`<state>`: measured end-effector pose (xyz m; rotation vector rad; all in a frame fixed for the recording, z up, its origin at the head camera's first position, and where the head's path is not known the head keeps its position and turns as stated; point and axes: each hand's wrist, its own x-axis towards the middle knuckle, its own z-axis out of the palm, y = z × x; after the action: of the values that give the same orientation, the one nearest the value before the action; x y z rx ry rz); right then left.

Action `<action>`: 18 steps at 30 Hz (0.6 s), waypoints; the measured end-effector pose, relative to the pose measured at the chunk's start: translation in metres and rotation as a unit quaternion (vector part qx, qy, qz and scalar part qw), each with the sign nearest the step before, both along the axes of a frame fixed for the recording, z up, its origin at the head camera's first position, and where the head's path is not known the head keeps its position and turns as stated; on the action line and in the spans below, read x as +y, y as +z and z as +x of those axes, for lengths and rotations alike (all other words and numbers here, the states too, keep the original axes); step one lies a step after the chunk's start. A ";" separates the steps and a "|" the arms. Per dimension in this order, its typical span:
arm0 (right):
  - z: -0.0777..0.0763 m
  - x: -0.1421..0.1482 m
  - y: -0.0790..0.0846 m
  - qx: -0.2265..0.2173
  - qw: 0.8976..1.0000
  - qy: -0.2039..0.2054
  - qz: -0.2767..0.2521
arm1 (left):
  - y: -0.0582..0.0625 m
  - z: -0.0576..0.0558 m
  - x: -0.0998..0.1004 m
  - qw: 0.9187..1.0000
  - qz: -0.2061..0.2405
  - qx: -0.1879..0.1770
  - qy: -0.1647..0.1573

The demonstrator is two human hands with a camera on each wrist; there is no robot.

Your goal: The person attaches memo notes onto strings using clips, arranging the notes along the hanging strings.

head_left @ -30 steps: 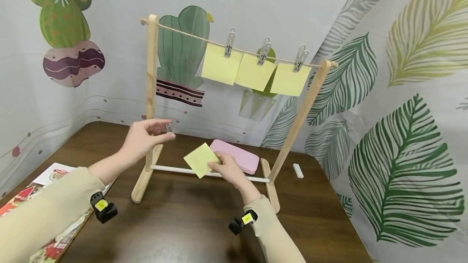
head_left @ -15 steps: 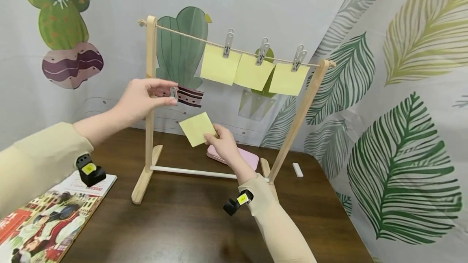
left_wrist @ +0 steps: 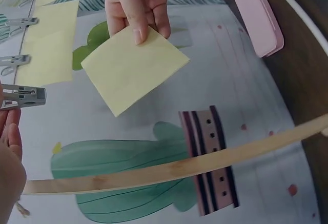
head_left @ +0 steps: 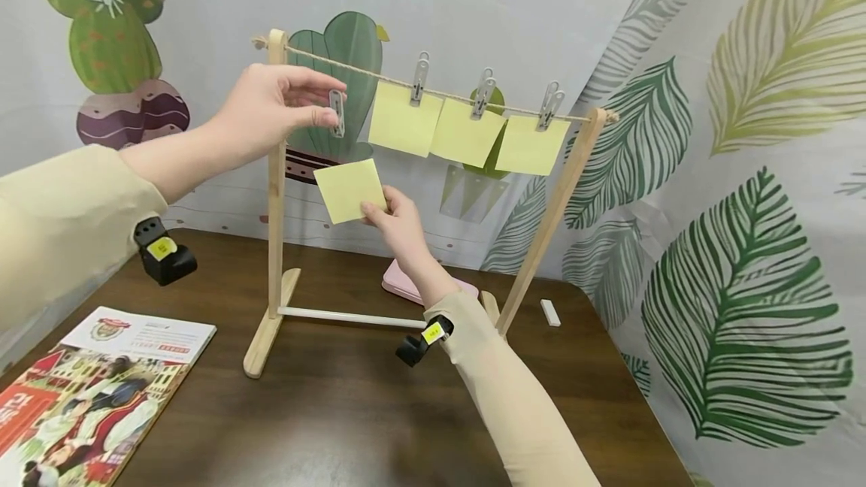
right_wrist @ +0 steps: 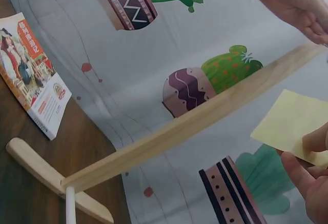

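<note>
In the head view my left hand (head_left: 274,104) pinches a grey clothespin (head_left: 337,113) between thumb and fingers, just below the twine (head_left: 352,68) near the left post. Lower and to the right, my right hand (head_left: 401,224) pinches a yellow sticky note (head_left: 350,190) by its right edge, below the line and apart from it. Three other yellow notes hang side by side from the twine: a left note (head_left: 404,119), a middle note (head_left: 467,134) and a right note (head_left: 532,146), held up by grey clothespins. The left wrist view shows the held clothespin (left_wrist: 24,96) at its left edge.
The wooden frame (head_left: 276,209) stands on a dark table (head_left: 325,412), with a white bar (head_left: 352,318) low between its feet. Behind the bar lies a pink case (head_left: 402,282). A magazine (head_left: 101,397) lies at left, and a small white block (head_left: 550,313) at right.
Both hands have risen from near the table toward the twine. The left hand carries the clothespin up and slightly right; the right hand lifts the sticky note up and slightly left.
</note>
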<state>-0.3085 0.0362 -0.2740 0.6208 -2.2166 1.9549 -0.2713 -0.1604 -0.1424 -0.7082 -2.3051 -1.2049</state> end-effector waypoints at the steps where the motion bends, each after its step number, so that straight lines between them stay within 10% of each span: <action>1: 0.000 -0.003 0.003 0.000 1.000 0.003 -0.005 | 0.004 0.000 0.000 1.000 -0.003 0.001 -0.004; 18: -0.004 -0.026 0.053 -0.004 0.994 0.032 -0.106 | 0.061 -0.010 0.004 0.994 -0.082 0.045 0.063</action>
<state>-0.3127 0.0104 -0.2214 0.6623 -1.9794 2.1879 -0.2811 -0.1569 -0.0813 -0.6495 -2.3525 -0.9181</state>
